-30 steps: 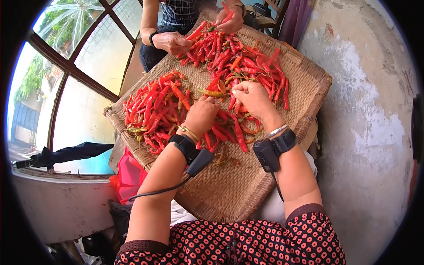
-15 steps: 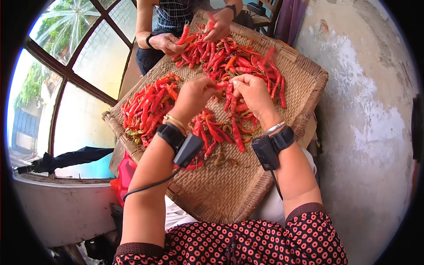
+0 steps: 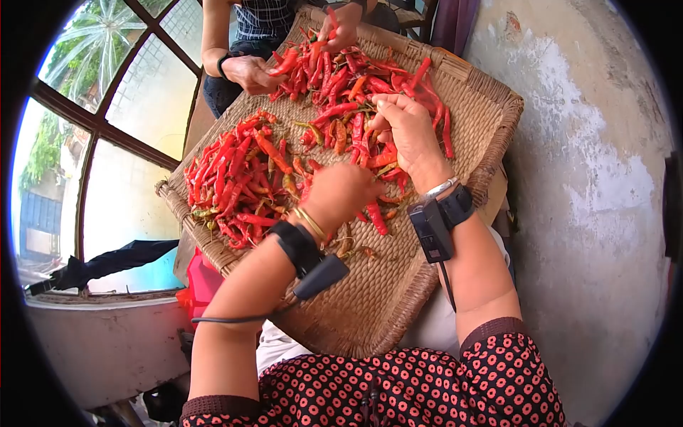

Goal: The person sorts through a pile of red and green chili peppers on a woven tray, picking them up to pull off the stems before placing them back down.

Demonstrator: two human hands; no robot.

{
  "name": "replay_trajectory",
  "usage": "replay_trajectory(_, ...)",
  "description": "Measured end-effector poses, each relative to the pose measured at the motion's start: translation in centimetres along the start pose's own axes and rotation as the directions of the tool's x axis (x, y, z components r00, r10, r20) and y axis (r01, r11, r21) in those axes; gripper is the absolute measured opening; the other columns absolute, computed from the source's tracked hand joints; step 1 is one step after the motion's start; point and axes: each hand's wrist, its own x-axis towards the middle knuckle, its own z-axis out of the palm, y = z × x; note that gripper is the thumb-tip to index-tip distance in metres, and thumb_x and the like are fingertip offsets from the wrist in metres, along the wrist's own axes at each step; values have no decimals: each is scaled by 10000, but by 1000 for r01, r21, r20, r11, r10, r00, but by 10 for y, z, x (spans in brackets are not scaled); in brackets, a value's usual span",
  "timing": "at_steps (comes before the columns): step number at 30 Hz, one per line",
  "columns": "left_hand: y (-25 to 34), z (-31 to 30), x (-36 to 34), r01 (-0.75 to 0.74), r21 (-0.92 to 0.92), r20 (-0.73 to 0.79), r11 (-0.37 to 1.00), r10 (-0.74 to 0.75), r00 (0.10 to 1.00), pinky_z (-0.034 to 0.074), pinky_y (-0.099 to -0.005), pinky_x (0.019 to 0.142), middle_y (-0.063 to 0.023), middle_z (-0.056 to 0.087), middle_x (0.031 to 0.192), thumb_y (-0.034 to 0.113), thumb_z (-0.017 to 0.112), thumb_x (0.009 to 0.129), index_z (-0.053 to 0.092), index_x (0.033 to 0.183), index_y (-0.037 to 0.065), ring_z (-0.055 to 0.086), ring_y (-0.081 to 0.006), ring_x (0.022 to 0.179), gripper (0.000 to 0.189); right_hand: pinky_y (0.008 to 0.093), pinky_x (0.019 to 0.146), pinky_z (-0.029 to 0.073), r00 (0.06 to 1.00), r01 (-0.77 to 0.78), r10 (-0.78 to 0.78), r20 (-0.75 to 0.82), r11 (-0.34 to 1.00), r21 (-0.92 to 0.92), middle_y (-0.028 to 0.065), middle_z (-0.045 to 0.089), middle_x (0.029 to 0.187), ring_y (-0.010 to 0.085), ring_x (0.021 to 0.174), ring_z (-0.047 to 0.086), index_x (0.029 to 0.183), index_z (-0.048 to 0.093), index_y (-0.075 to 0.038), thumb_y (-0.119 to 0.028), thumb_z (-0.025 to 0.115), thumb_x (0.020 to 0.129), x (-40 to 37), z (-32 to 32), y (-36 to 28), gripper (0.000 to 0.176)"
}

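Red chili peppers [image 3: 228, 174] lie in heaps on a woven tray [image 3: 341, 299]. My left hand [image 3: 340, 196] is over the near middle of the tray, above several peppers; its fingertips point right and are partly hidden and blurred, so I cannot tell if it holds anything. My right hand [image 3: 405, 132] is at the near edge of the far heap, thumb and index finger pinched by a pepper's stem end. The stem end between them is too small to make out clearly. A few greenish and orange peppers lie between the heaps.
Across the tray another person's two hands [image 3: 252, 73] hold red peppers over the far heap. A framed window [image 3: 146, 99] stands at the left with a folded black umbrella [image 3: 117, 262] below it. A rough wall [image 3: 569, 178] is at the right. Something pink hangs under the tray's left edge.
My left hand has moved down and away from my right hand, which stays near the far heap. The other person's hands have shifted slightly, and the whole view has moved a little.
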Motion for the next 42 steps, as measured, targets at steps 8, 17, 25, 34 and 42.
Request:
replay_trajectory(8, 20, 49, -10, 157, 107, -121, 982, -144, 982, 482, -414, 570, -116, 615, 768, 326, 644, 720, 469, 977, 90, 623, -285, 702, 391, 231, 398, 362, 995, 97, -97, -6, 995, 22, 37, 555, 570, 84, 442, 473, 740, 586, -36, -137, 539, 795, 9, 1, 28, 124)
replay_trajectory(17, -77, 127, 9, -196, -208, -453, 958, 83, 888, 433, -337, 418, -118, 567, 544, 233, 566, 760, 374, 1229, 47, 583, -269, 504, 540, 282, 409, 411, 966, 216, -226, -123, 972, -94, 84, 563, 496, 134, 419, 529, 635, 606, 17, -98, 527, 765, 12, 22, 41, 191)
replay_trajectory(25, -4, 31, -33, -36, -810, -208, 585, -230, 951, 430, -197, 637, -7, 584, 800, 28, 575, 800, 537, 1004, -39, 532, -69, 704, 218, 415, 636, 474, 950, 216, -275, -144, 918, -331, 195, 592, 661, 335, 682, 606, 674, 607, -14, -161, 489, 746, 6, 28, 37, 202)
replay_trajectory(34, -4, 9, -27, 49, -874, -165, 483, -390, 906, 359, -143, 518, 20, 607, 787, 113, 523, 872, 595, 912, 52, 496, -7, 611, 103, 387, 643, 492, 926, 341, -149, 346, 723, -601, 174, 627, 726, 308, 692, 620, 710, 650, -8, -335, 630, 676, -15, 20, 33, 329)
replay_trajectory(42, -7, 22, -39, 53, -819, -200, 571, -371, 907, 416, -198, 554, -6, 589, 823, 180, 484, 900, 549, 958, 28, 533, -58, 680, 175, 361, 701, 500, 900, 395, -65, 431, 542, -742, 117, 651, 846, 249, 818, 629, 815, 672, -60, -234, 658, 655, -30, 18, 25, 237)
